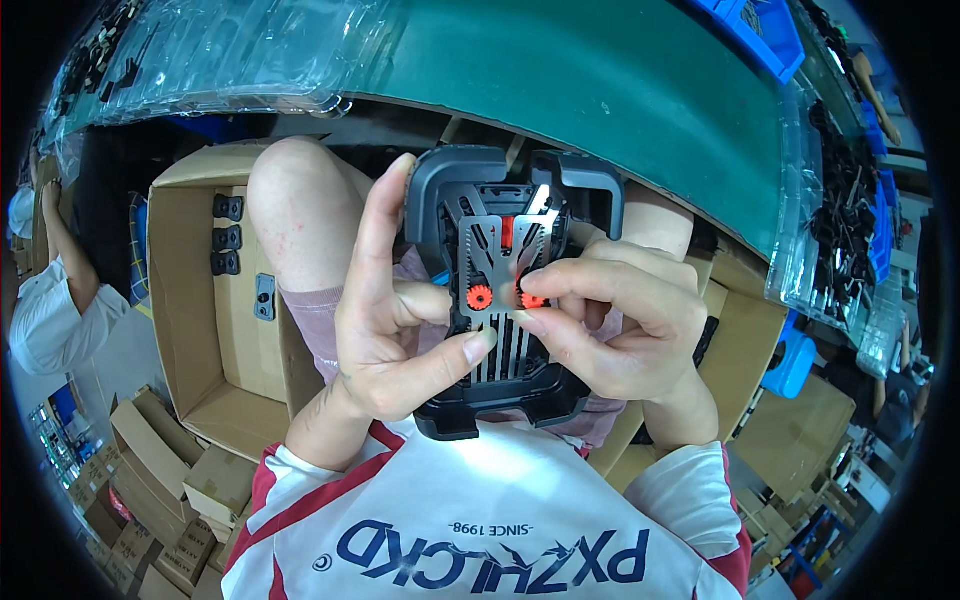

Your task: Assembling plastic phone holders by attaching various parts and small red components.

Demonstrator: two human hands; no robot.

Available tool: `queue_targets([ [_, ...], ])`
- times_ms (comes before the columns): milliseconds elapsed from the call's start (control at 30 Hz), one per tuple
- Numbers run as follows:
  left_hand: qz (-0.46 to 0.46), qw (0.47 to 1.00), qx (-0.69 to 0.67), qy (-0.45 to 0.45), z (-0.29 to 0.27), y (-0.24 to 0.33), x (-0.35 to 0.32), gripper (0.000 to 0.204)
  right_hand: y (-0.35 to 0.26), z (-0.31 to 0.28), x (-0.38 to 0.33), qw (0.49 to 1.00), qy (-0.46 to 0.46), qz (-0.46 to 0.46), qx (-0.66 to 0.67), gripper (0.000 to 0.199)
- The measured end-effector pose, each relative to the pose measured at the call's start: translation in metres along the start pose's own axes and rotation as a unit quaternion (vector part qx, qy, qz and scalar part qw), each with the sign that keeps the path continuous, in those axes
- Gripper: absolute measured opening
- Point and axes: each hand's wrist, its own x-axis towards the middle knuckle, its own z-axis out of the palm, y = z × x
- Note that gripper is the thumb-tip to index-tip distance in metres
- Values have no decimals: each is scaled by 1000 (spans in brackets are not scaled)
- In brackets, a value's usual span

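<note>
A black plastic phone holder (493, 400) with hooked clamp arms is held up over my lap, its inner side facing me. A slotted metal plate (488, 240) lies in its middle, with a small red part near the top. One red gear (480, 297) shows on the plate's left side. My left hand (385, 340) grips the holder's left side, with the thumb over the plate and a finger up along the clamp arm. Thumb and forefinger of my right hand (620, 320) pinch at a second red gear (531, 299) on the plate's right side, partly covering it.
To my left an open cardboard box (240, 400) holds several small black parts (228, 237). Another cardboard box (730, 370) stands to my right. Ahead is a green table (600, 75) with clear plastic trays (250, 55) and a blue bin (765, 35). A person (70, 310) is at far left.
</note>
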Motion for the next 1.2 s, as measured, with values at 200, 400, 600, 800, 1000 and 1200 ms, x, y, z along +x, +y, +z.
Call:
queue_targets([
  [200, -49, 998, -8, 44, 6, 6, -2, 99, 0, 1, -2, 1000, 1, 10, 15, 17],
  [400, -34, 998, -26, 55, 9, 7, -1, 98, -1, -2, -6, 990, 17, 115, 79, 16],
  [600, 80, 991, 95, -45, -2, 0, 3, 98, 16, 2, -15, 949, -3, 198, 247, 17],
  [800, 29, 997, 57, -46, -4, 1, -3, 98, 15, 4, -15, 915, 14, 228, 334, 16],
  [1000, -59, 997, -8, 53, 10, 8, 2, 99, 8, 3, -6, 879, 70, 283, 377, 15],
  [1200, -39, 999, -14, 31, 12, 11, 6, 100, 11, 7, -14, 926, 60, 217, 303, 16],
])
